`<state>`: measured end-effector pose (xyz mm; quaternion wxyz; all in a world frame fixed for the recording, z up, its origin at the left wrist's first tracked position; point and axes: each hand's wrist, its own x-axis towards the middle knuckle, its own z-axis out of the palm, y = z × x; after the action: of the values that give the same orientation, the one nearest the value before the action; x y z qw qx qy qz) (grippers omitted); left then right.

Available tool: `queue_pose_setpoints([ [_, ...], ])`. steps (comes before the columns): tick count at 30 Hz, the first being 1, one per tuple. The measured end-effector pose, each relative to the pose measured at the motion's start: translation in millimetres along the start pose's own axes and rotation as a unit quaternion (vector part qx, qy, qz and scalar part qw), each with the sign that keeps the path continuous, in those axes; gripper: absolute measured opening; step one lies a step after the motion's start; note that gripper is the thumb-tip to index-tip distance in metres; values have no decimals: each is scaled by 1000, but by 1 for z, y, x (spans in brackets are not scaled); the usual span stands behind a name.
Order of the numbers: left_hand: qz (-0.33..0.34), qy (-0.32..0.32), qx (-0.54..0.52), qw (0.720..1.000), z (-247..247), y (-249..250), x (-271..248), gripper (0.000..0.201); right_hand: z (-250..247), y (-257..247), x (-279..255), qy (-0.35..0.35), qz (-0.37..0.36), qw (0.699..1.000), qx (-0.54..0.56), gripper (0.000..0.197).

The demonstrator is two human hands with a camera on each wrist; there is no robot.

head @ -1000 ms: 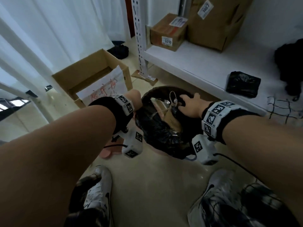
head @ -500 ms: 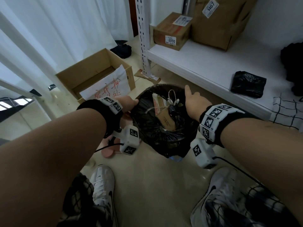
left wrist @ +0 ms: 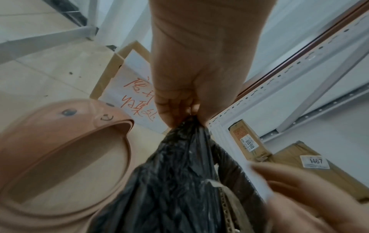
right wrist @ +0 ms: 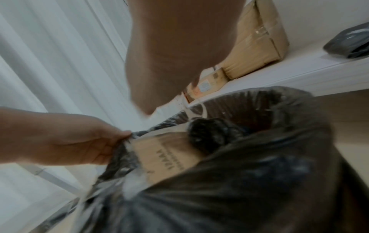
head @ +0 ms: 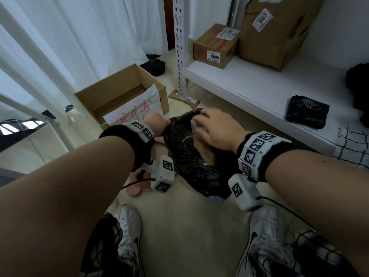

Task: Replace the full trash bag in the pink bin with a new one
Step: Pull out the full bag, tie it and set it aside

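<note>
White curtains hang behind a pale tiled floor (head: 189, 226), where the full black trash bag (head: 185, 156) serves as landmark. Left of the bag an open cardboard box (head: 121, 92) stands with a handwritten paper (head: 137, 108). The pink bin (left wrist: 66, 151) lies just beside the bag, on its left. The left hand (left wrist: 179, 108) pinches the bag's gathered left rim. The right hand (head: 211, 130) lies over the bag's mouth on the right side with fingers bent; whether it holds the plastic cannot be told. Right of the bag, a folded black bag (head: 307, 111) rests on the white shelf (head: 249, 86).
</note>
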<state>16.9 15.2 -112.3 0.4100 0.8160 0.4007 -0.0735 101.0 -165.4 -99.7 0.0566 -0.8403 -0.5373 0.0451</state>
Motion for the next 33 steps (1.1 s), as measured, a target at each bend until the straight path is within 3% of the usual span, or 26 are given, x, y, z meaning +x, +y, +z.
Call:
queue_pose_setpoints([
  [2, 29, 19, 7, 999, -1, 3, 0, 34, 6, -9, 3, -122, -60, 990, -32, 48],
  [4, 56, 26, -11, 998, -1, 3, -1, 34, 13, -15, 4, -223, -34, 972, -65, 54],
  [7, 87, 14, -63, 994, -5, 4, -7, 29, 17, -20, 8, -279, -9, 958, -70, 55],
  [9, 79, -27, -80, 993, -14, 7, -8, 19, 16, -20, 9, -299, -4, 953, -57, 54],
  [12, 12, -66, -2, 998, -30, 8, -4, 27, 10, -15, 6, -266, 6, 964, -1, 52],
  [15, 11, -52, 143, 988, -35, 12, -9, 35, 4, -6, 2, -207, 2, 978, 25, 49],
  [16, 29, -50, 132, 990, -34, 14, -9, 33, 1, -3, 0, -177, -1, 984, 30, 46],
  [18, 65, -63, -21, 996, -28, 20, -10, 21, -6, 2, -1, -97, -11, 995, 27, 36],
  [20, 84, -69, -187, 976, -20, 29, -15, 10, -11, 8, 1, -32, 7, 999, 14, 25],
  [21, 91, -71, -220, 969, -17, 33, -18, 9, -12, 10, 2, -9, 30, 999, 11, 20],
  [23, 114, -78, -184, 973, -13, 40, -21, 8, -12, 14, 5, 25, 81, 996, 26, 19],
  [24, 123, -79, -113, 983, -13, 40, -21, 10, -12, 15, 6, 35, 103, 993, 44, 25],
  [26, 114, -67, 104, 986, -15, 36, -20, 24, -13, 14, 11, 26, 126, 988, 82, 43],
  [28, 119, -35, 192, 973, -17, 32, -20, 31, -13, 10, 17, -18, 112, 989, 96, 60],
  [31, 188, -18, 53, 981, -16, 30, -24, 17, -10, 3, 30, -58, 69, 992, 90, 66],
  [33, 224, -20, 5, 974, -16, 31, -28, 11, -7, 0, 39, -73, 66, 992, 85, 57],
])
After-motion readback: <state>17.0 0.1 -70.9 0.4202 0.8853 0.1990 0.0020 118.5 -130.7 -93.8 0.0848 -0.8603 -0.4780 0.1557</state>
